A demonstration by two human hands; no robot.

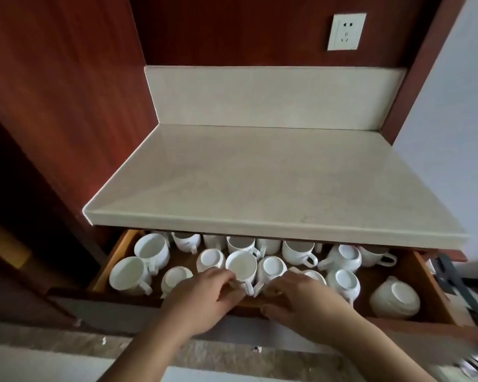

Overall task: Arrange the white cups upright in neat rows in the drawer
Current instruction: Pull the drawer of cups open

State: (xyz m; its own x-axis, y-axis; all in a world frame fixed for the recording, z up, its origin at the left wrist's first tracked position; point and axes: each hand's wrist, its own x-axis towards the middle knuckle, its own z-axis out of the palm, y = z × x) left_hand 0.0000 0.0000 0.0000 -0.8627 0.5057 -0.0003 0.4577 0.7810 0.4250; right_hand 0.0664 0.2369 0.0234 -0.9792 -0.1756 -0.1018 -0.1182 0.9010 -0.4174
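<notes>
Cups (342, 257) lie jumbled in the open drawer (119, 252) under the bench (260, 175), some upright, some overturned. Left grip (204, 296) curls round the handle of an upright cup (242, 267). Right grip (295, 296) closes on the overturned cup (271, 268) beside it. The bench edge hides the back row; an overturned bowl (395, 299) sits far right.

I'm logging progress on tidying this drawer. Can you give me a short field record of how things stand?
drawer: open beneath countertop
left hand: pinching handle of upright cup
right hand: beside it over front cups, grip unclear
overturned cup: base up, right of upright cup
status: several cups base up, rows not neat
</notes>
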